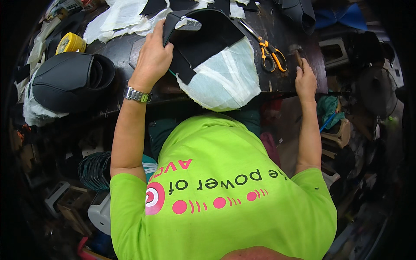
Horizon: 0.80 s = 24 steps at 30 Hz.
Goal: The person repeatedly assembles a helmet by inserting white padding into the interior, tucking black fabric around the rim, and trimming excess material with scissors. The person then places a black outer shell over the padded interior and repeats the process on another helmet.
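My left hand [151, 58] grips the upper left edge of a black sewn piece [212, 34], fingers closed over its rim. White fabric lining [229, 80] covers the piece's lower part, which overhangs the near edge of the dark table. In my right hand [306, 81], at the table's right side, is the wooden handle of a hammer [297, 53]; its metal head points away from me. Between the black piece and the hammer lies a pair of scissors [268, 54] with orange and black handles, blades pointing to the upper left.
Nested black curved panels [60, 82] rest on white cloth at the left. Behind them stands a yellow tub [70, 43]. White fabric scraps [119, 21] spread along the far side. A rolled black piece [299, 15] sits at the far right. Plastic stools [333, 51] stand beyond the table.
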Each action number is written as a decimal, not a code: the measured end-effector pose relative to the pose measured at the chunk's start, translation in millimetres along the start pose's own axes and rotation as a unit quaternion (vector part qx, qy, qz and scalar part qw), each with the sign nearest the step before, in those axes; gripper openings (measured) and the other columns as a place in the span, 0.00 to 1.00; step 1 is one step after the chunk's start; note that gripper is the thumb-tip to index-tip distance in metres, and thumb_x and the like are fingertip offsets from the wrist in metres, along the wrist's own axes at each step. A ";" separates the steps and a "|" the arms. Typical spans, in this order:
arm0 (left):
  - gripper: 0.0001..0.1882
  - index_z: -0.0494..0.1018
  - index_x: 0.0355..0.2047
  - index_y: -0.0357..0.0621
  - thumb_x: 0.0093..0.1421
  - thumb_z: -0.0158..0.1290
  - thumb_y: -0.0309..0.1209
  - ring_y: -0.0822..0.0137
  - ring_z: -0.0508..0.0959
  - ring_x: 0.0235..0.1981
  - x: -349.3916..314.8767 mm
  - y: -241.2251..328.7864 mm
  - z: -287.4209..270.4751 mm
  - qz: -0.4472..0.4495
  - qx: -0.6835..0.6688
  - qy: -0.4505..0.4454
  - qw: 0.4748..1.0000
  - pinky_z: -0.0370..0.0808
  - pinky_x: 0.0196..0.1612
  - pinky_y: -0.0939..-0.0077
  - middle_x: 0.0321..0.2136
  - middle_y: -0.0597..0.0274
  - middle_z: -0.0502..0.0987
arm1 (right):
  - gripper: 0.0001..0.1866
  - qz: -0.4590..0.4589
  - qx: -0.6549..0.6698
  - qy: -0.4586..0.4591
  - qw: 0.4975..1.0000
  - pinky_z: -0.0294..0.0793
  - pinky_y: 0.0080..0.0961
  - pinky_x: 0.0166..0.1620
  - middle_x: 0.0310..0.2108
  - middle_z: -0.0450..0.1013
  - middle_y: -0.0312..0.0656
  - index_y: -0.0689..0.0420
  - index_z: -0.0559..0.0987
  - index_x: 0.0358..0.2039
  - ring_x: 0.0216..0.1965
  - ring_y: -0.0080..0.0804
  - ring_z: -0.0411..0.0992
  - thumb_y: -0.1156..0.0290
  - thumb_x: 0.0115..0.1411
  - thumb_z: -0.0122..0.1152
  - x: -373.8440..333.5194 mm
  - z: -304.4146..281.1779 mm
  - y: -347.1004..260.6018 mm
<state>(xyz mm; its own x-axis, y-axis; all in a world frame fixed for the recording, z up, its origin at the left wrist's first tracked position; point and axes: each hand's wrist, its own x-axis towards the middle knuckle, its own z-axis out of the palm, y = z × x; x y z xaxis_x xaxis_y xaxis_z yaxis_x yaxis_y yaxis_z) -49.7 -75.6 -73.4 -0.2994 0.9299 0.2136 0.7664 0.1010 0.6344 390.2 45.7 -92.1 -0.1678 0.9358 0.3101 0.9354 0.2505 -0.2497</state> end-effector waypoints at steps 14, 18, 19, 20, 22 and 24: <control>0.38 0.53 0.71 0.33 0.60 0.48 0.24 0.37 0.66 0.65 -6.6 -9.0 4.4 0.037 -0.075 -0.002 0.996 0.63 0.68 0.57 0.63 0.30 0.66 | 0.23 -0.248 0.260 -0.195 0.913 0.76 0.54 0.38 0.28 0.78 0.58 0.44 0.66 0.65 0.33 0.64 0.78 0.58 0.71 0.54 -9.5 -15.4 -241.9; 0.38 0.53 0.71 0.33 0.60 0.48 0.24 0.36 0.67 0.65 -4.4 -12.1 2.0 0.047 -0.111 -0.008 0.993 0.64 0.67 0.56 0.62 0.30 0.67 | 0.23 -0.206 0.184 -0.206 0.939 0.76 0.55 0.40 0.31 0.79 0.59 0.44 0.67 0.64 0.35 0.64 0.78 0.58 0.71 0.54 -13.7 -6.2 -250.4; 0.38 0.53 0.71 0.33 0.60 0.48 0.24 0.36 0.67 0.64 -3.1 -11.8 1.6 0.044 -0.116 -0.017 0.992 0.64 0.67 0.56 0.62 0.29 0.67 | 0.23 -0.195 0.118 -0.249 0.941 0.76 0.55 0.40 0.30 0.79 0.58 0.43 0.67 0.64 0.34 0.64 0.78 0.58 0.71 0.54 -15.9 1.7 -256.9; 0.38 0.53 0.71 0.33 0.60 0.48 0.24 0.35 0.67 0.64 -2.2 -11.5 1.1 0.040 -0.123 -0.012 0.992 0.64 0.66 0.56 0.61 0.29 0.68 | 0.23 -0.216 0.127 -0.228 0.941 0.76 0.55 0.40 0.29 0.79 0.58 0.42 0.67 0.64 0.33 0.64 0.78 0.57 0.71 0.54 -12.0 7.8 -257.7; 0.37 0.53 0.71 0.34 0.60 0.48 0.24 0.34 0.68 0.63 -2.7 -9.5 0.5 0.010 -0.130 -0.031 0.991 0.65 0.66 0.55 0.60 0.29 0.69 | 0.22 -0.245 0.144 -0.222 0.933 0.77 0.57 0.38 0.28 0.79 0.57 0.42 0.66 0.63 0.33 0.65 0.78 0.58 0.71 0.54 -13.2 22.2 -259.2; 0.37 0.54 0.70 0.33 0.60 0.48 0.23 0.34 0.68 0.62 -5.5 -6.0 1.1 0.044 -0.104 -0.008 0.994 0.66 0.65 0.55 0.60 0.28 0.69 | 0.21 -0.262 0.171 -0.196 0.929 0.77 0.59 0.38 0.28 0.79 0.57 0.39 0.65 0.62 0.33 0.65 0.78 0.58 0.70 0.54 -14.3 31.5 -254.1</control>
<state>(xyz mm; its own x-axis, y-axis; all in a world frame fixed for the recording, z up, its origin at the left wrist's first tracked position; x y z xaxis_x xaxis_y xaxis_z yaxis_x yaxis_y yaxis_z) -52.0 -81.0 -79.3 -0.2270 0.9373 0.2645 0.6546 -0.0542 0.7540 145.1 -23.5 -62.0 -0.7363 0.6642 0.1294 0.5504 0.6991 -0.4565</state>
